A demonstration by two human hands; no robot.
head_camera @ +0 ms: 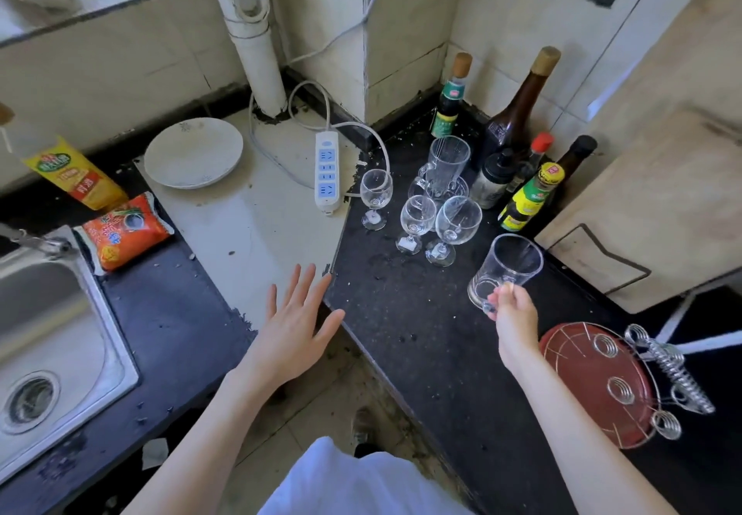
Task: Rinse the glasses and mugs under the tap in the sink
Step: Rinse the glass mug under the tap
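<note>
a clear glass mug (506,269) is held up over the dark table (421,333) by its handle, pinched in the right hand (514,319). the left hand (295,323) is spread open. glass is likely hard, slippery when wet and easily broken, so the handle is best gripped.

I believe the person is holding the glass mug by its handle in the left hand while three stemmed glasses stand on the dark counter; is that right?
Not quite: the head view shows the glass mug held by its handle in the right hand, not the left. The left hand is open and holds nothing. The three stemmed glasses do stand on the dark counter.
</note>
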